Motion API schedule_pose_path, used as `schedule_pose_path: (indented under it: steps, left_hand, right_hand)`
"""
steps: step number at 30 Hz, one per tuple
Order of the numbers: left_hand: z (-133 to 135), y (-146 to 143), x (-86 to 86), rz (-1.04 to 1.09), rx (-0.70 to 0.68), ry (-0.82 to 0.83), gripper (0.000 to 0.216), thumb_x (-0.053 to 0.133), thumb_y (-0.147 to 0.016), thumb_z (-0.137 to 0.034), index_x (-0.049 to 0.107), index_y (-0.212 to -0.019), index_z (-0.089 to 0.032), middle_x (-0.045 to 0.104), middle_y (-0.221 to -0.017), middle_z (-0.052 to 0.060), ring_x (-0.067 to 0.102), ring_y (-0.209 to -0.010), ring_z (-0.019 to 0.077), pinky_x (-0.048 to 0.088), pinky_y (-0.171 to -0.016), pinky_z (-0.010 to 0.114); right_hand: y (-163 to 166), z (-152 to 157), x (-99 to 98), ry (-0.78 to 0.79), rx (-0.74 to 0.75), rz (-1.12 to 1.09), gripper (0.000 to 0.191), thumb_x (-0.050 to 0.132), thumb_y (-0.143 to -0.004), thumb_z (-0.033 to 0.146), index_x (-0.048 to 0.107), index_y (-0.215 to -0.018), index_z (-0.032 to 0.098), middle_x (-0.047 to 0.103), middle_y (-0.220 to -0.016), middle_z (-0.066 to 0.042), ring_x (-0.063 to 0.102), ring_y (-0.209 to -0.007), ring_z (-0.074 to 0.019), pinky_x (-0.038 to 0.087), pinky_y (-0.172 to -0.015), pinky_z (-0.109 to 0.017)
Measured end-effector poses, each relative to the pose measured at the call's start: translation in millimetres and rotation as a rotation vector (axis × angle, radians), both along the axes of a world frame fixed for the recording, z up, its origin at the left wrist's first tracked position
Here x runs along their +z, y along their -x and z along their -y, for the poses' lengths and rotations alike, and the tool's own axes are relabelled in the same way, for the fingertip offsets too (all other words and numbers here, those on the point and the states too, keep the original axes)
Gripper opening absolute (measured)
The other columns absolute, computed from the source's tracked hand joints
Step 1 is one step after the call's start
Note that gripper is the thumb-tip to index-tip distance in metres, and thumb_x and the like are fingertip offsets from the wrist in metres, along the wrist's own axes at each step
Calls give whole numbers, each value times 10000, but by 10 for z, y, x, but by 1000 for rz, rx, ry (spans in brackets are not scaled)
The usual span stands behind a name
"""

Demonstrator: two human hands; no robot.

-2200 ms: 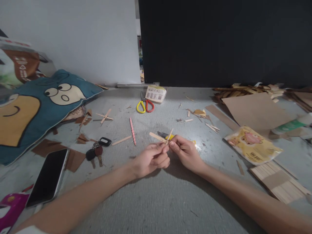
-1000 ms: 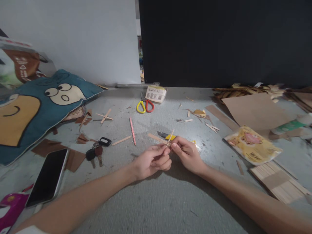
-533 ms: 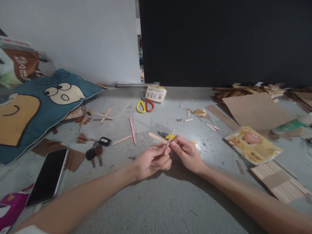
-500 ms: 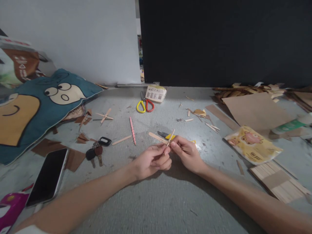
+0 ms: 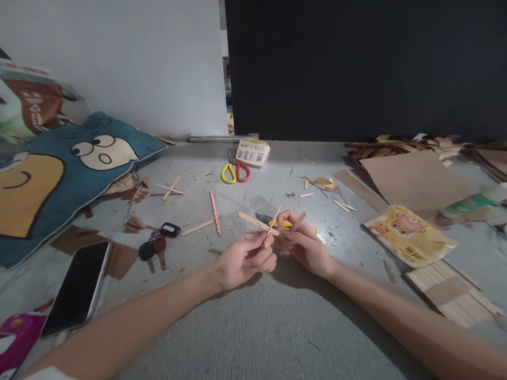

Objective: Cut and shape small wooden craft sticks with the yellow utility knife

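Observation:
Pinched between the thumb and fingers of my left hand (image 5: 249,258) are two thin wooden craft sticks that cross. One craft stick (image 5: 253,220) points left with its rounded end; the other, narrower stick (image 5: 274,219) stands steeply across it. Close beside, my right hand (image 5: 303,243) is closed with its fingertips near the crossing. A flat wooden piece (image 5: 300,219), apparently another craft stick, pokes up from my right hand. Just behind the hands lies a yellow utility knife (image 5: 273,221), partly covered by them.
Scissors (image 5: 236,173), a pink striped stick (image 5: 215,212), crossed sticks (image 5: 171,189) and keys (image 5: 153,248) lie around. At left are a phone (image 5: 77,287) and a blue cushion (image 5: 99,174). A stick bundle (image 5: 451,290), yellow packet (image 5: 412,232) and cardboard (image 5: 415,177) are right.
The right thumb and fingers have shifted off the crossing, and a flat wooden piece now shows above the right hand. The crossed sticks have moved slightly left.

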State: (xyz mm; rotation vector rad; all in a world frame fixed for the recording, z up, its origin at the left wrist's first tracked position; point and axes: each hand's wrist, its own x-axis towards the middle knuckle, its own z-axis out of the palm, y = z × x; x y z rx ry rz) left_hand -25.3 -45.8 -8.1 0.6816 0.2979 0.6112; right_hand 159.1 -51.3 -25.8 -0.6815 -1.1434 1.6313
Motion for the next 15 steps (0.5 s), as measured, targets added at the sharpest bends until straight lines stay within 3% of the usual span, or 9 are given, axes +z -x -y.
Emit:
schedule_pose_path:
  steps: [5,15]
  left_hand:
    - [-4,0,9,2,5,14,280,433,-1062,-237,568,-823,-183,236,-433,-91,156,-439,108,263,-566,245]
    - [-4,2,18,-19,18,18,279,438,-1061,-240,565,-820,-183,230,-438,-89,161,-438,103,281,-571,238]
  right_hand:
    - [-21,-27,0,33,115,-54,138,587,-905,341,502,-954,244,336,-600,93,238,-499,-110,262,-498,-257]
    - [-9,-43,37,92,85,-102,215,594,-744,273,513,-942,247,341,-601,88,217,-498,-114,284,-506,-265]
